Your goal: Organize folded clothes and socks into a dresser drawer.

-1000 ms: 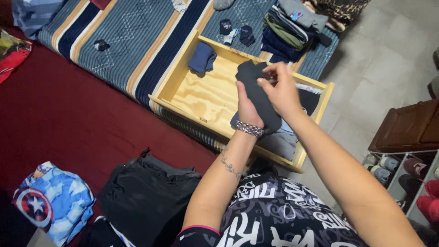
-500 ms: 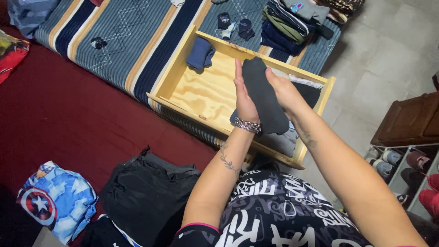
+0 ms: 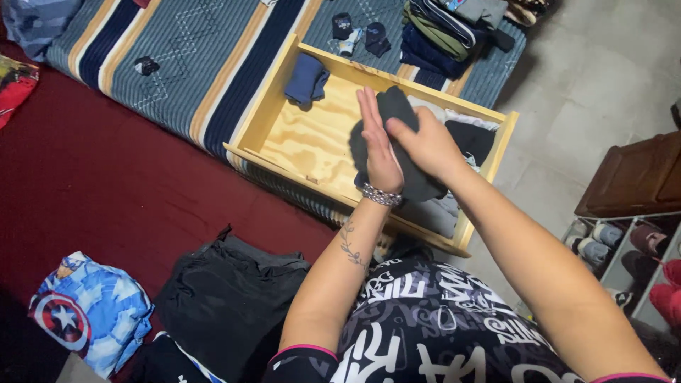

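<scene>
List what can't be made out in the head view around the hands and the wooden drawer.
- Dark folded garment: kind unclear; left hand and right hand cover its middle.
- Pale wooden drawer: right-end clothes partly hidden behind both hands.
- Stack of folded clothes on the striped blanket: cut off by the top edge.

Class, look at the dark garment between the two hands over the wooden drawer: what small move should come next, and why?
Probably lower the dark garment, pressed between left hand and right hand, beside the folded clothes in the drawer; bare wood lies just left.
</scene>
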